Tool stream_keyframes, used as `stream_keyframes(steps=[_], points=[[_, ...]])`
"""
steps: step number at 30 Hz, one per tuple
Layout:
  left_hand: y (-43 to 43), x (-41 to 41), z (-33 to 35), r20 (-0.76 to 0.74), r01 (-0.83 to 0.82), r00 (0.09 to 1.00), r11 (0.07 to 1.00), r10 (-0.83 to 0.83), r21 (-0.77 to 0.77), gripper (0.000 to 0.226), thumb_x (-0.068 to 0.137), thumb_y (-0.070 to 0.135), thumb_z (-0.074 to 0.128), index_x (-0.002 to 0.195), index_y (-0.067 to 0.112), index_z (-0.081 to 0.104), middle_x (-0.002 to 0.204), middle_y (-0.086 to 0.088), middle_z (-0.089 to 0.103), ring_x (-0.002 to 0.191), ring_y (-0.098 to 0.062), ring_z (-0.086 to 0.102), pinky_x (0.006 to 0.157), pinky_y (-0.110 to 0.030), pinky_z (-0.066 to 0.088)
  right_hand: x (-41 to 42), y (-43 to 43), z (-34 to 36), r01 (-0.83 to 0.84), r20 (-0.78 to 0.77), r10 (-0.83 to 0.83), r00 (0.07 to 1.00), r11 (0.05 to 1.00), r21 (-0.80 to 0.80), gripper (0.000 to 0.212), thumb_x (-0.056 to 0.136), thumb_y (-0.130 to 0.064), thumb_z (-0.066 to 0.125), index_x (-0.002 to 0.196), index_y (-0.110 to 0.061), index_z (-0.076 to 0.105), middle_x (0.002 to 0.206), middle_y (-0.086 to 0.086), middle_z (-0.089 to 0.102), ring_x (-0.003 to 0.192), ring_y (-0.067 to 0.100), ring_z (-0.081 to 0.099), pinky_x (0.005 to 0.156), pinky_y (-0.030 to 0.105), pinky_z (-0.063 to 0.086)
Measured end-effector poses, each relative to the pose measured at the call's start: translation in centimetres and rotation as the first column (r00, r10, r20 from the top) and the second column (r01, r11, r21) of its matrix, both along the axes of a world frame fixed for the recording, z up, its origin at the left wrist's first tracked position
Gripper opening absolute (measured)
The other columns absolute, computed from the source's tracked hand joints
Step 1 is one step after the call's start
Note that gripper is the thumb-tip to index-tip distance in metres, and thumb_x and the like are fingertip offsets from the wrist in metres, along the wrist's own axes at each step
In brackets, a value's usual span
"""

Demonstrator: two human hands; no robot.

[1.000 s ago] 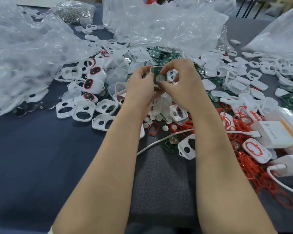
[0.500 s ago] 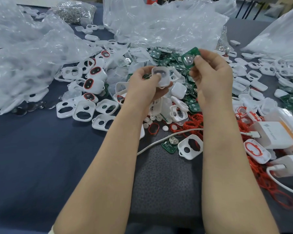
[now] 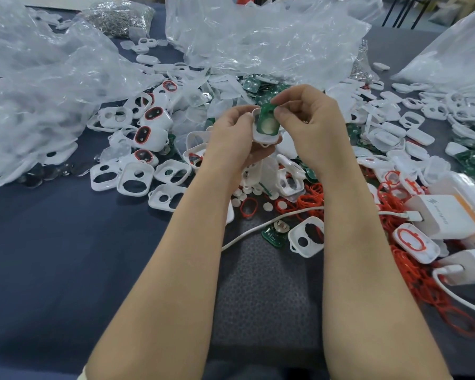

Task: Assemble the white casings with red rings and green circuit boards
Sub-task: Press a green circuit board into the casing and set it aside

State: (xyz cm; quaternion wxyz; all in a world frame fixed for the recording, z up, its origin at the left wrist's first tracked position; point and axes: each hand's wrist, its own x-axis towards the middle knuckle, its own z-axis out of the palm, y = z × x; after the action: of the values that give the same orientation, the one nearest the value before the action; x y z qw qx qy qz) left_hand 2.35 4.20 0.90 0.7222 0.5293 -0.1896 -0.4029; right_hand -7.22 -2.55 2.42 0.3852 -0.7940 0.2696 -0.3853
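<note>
So the left hand [image 3: 230, 138] cradles the white casing [image 3: 266, 139] open side up, fingers [image 3: 241, 116] curled round it to steady it above the desk [image 3: 66, 242], while the right hand [image 3: 310, 124] pinches the green circuit board [image 3: 267, 122] by its top edge, probably to seat it flat inside.

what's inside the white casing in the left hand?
A green circuit board with a pale round disc sits in the white casing; the right hand pinches its top edge. Anything under the board is covered.
</note>
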Motion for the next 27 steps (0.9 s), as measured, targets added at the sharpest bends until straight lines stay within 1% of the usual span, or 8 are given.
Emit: stream_keyframes(steps=[3, 5, 8, 14, 18, 20, 24, 27], points=[[0.04, 0.08, -0.06, 0.019, 0.014, 1.000, 1.000, -0.014, 0.006, 0.021, 0.101, 0.005, 0.039, 0.096, 0.015, 0.057, 0.088, -0.009, 0.065, 0.062, -0.015, 0.067, 0.053, -0.025, 0.057, -0.04, -0.08, -0.10, -0.006, -0.020, 0.006, 1.000, 1.000, -0.008, 0.015, 0.091, -0.005, 0.057, 0.092, -0.020, 0.063, 0.083, -0.003, 0.064, 0.083, 0.018, 0.063, 0.072, 0.023, 0.051], [0.04, 0.06, -0.11, 0.030, 0.019, 0.999, 1.000, -0.020, 0.007, 0.020, 0.101, 0.005, 0.039, 0.099, 0.014, 0.057, 0.085, -0.007, 0.065, 0.057, -0.012, 0.067, 0.053, -0.024, 0.056, -0.02, -0.16, -0.22, -0.009, -0.028, 0.008, 1.000, 1.000, -0.006, 0.016, 0.091, -0.006, 0.057, 0.091, -0.021, 0.062, 0.085, -0.001, 0.065, 0.086, 0.021, 0.064, 0.074, 0.026, 0.052], [0.11, 0.01, -0.10, 0.035, 0.024, 0.999, 1.000, -0.024, 0.005, 0.020, 0.102, 0.006, 0.040, 0.099, 0.015, 0.057, 0.085, -0.007, 0.065, 0.057, -0.012, 0.067, 0.052, -0.023, 0.055, 0.02, -0.26, -0.37, -0.005, -0.039, 0.005, 0.999, 1.000, -0.008, 0.017, 0.091, -0.008, 0.057, 0.091, -0.024, 0.062, 0.086, -0.002, 0.066, 0.087, 0.021, 0.064, 0.075, 0.028, 0.053], [0.12, 0.05, -0.14, 0.041, 0.019, 0.999, 1.000, -0.020, 0.012, 0.018, 0.101, 0.007, 0.041, 0.101, 0.014, 0.058, 0.093, -0.011, 0.065, 0.071, -0.019, 0.067, 0.054, -0.023, 0.055, 0.11, -0.31, -0.56, 0.014, -0.055, -0.015, 0.998, 1.000, -0.022, 0.015, 0.090, -0.011, 0.058, 0.092, -0.025, 0.063, 0.084, -0.010, 0.065, 0.085, 0.016, 0.064, 0.071, 0.022, 0.050], [0.12, 0.07, -0.12, 0.038, 0.016, 0.999, 1.000, -0.017, 0.012, 0.019, 0.101, 0.008, 0.041, 0.098, 0.015, 0.058, 0.091, -0.010, 0.066, 0.067, -0.017, 0.067, 0.054, -0.023, 0.055, 0.28, -0.38, -0.69, 0.038, -0.050, -0.040, 0.998, 0.998, -0.048, 0.014, 0.089, -0.013, 0.059, 0.092, -0.026, 0.064, 0.089, -0.006, 0.066, 0.072, 0.009, 0.056, 0.069, 0.021, 0.047], [0.08, 0.11, -0.11, 0.036, 0.020, 0.999, 1.000, -0.020, 0.007, 0.020, 0.101, 0.007, 0.041, 0.096, 0.016, 0.058, 0.088, -0.009, 0.066, 0.064, -0.015, 0.067, 0.055, -0.023, 0.055, 0.35, -0.43, -0.77, 0.046, -0.048, -0.049, 0.998, 0.997, -0.058, 0.014, 0.089, -0.013, 0.060, 0.091, -0.027, 0.064, 0.090, -0.005, 0.064, 0.071, 0.007, 0.052, 0.070, 0.024, 0.047], [0.00, 0.09, -0.11, 0.032, 0.029, 0.999, 1.000, -0.029, 0.004, 0.020, 0.102, 0.007, 0.040, 0.097, 0.015, 0.058, 0.087, -0.008, 0.066, 0.060, -0.013, 0.068, 0.056, -0.025, 0.057, 0.38, -0.40, -0.69, 0.055, -0.033, -0.056, 0.998, 0.997, -0.050, 0.016, 0.089, -0.012, 0.060, 0.089, -0.027, 0.063, 0.082, -0.011, 0.060, 0.072, 0.014, 0.054, 0.071, 0.027, 0.050], [-0.01, 0.04, -0.12, 0.022, 0.031, 0.999, 1.000, -0.031, -0.002, 0.020, 0.102, 0.007, 0.039, 0.097, 0.015, 0.057, 0.087, -0.007, 0.065, 0.056, -0.011, 0.067, 0.057, -0.025, 0.058, 0.34, -0.38, -0.63, 0.048, 0.000, -0.048, 0.999, 0.998, -0.038, 0.019, 0.089, -0.010, 0.060, 0.087, -0.028, 0.063, 0.082, -0.012, 0.061, 0.081, 0.023, 0.061, 0.073, 0.027, 0.052]])
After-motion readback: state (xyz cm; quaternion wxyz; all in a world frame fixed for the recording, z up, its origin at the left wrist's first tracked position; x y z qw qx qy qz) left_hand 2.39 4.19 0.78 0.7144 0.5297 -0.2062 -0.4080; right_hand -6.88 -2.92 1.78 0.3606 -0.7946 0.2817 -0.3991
